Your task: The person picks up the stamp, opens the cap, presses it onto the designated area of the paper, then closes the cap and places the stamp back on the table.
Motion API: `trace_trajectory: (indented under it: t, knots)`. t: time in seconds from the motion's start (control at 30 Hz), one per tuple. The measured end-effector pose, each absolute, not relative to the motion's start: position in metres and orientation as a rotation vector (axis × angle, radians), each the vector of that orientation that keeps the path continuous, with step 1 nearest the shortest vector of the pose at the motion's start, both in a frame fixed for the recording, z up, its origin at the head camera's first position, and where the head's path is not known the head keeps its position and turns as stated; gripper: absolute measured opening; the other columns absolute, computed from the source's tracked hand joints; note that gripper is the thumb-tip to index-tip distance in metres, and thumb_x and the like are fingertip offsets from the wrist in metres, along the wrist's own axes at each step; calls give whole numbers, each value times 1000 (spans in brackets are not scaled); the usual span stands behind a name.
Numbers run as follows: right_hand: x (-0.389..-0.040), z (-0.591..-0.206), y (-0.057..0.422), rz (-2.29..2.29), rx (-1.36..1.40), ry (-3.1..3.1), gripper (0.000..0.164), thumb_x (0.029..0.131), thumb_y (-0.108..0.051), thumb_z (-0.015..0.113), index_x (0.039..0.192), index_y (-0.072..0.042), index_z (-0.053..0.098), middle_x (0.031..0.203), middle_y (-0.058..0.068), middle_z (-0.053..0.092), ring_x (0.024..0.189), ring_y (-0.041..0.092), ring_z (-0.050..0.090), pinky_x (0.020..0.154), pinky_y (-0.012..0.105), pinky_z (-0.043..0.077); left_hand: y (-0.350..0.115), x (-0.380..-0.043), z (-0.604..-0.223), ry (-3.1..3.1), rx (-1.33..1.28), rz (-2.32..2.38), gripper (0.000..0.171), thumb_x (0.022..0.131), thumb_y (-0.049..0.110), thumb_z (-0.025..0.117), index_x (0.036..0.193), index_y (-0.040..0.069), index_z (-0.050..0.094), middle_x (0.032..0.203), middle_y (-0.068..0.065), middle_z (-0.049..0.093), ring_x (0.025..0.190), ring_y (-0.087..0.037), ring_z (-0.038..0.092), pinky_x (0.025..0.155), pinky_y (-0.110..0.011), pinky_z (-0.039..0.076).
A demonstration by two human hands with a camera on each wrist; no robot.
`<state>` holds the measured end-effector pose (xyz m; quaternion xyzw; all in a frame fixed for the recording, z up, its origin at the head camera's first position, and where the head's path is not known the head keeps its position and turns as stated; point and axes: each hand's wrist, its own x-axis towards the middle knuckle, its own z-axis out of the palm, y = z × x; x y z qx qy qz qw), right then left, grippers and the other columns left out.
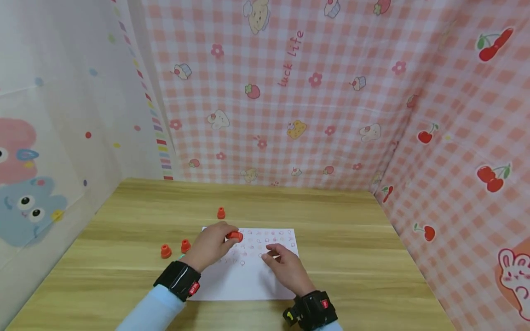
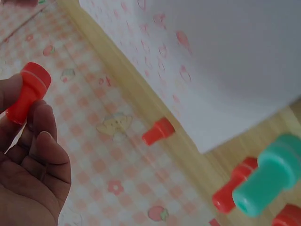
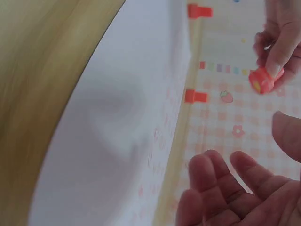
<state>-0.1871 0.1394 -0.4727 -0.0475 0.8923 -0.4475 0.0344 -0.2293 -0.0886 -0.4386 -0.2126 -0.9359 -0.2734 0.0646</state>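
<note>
My left hand (image 1: 210, 244) pinches a red toy stamp (image 1: 234, 236) between thumb and fingers above the white paper (image 1: 244, 287). In the left wrist view the stamp (image 2: 29, 89) is tilted between the fingertips. Rows of small red and pink stamped prints (image 2: 182, 39) cover the paper's far part. My right hand (image 1: 286, 268) hovers over the paper's right side, its fingers loosely bent and holding nothing. In the right wrist view that hand (image 3: 244, 197) shows its palm and spread fingers.
One red stamp (image 1: 221, 213) stands behind the paper. Two more red stamps (image 1: 165, 251) stand left of it, near a teal stamp (image 2: 270, 174) mostly hidden by my left wrist in the head view. Patterned cloth (image 1: 269, 110) hangs behind the wooden table (image 1: 352, 248) and at its sides.
</note>
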Motion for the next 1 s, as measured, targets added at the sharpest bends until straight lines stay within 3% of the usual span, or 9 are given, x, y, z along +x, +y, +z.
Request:
trace_trajectory:
  t: [0.1,0.23,0.47,0.77,1.0]
  knots:
    - [-187,-470,140,-1138,-164,2904,37,93,-29,70,121,-4,65,101,6,67,88,21,60,73,40,49,-101,-235,-437,-2828,-595,-784,31,90,14,73,119,2,69,101,-8,67,83,-21,59,77,-39,52]
    - [-185,-469,140,-834,-200,3064,35,87,-28,76,113,-4,69,99,8,68,88,25,63,77,43,50,-118,-241,-433,-2832,-544,-743,32,92,12,70,119,-3,67,94,-11,62,76,-23,55,71,-38,50]
    - [-184,-468,141,-586,-169,3121,37,82,-31,81,108,-5,72,95,9,68,88,28,63,76,45,48,-150,-248,-425,-2865,-414,-761,35,92,12,70,122,-5,62,114,-22,63,92,-32,62,85,-49,52]
    - [-181,-471,143,-537,-199,3132,37,81,-32,80,106,-6,72,93,8,68,85,28,63,72,45,48,-201,-259,-433,-2969,-218,-711,29,92,15,69,113,-4,62,96,-17,65,79,-29,57,70,-45,51]
    - [-180,-474,143,-527,-185,3132,38,82,-34,80,107,-6,72,93,9,68,87,28,63,75,46,48,-231,-259,-446,-3048,-69,-685,30,92,19,70,105,-6,61,74,-8,56,67,-25,50,54,-34,36]
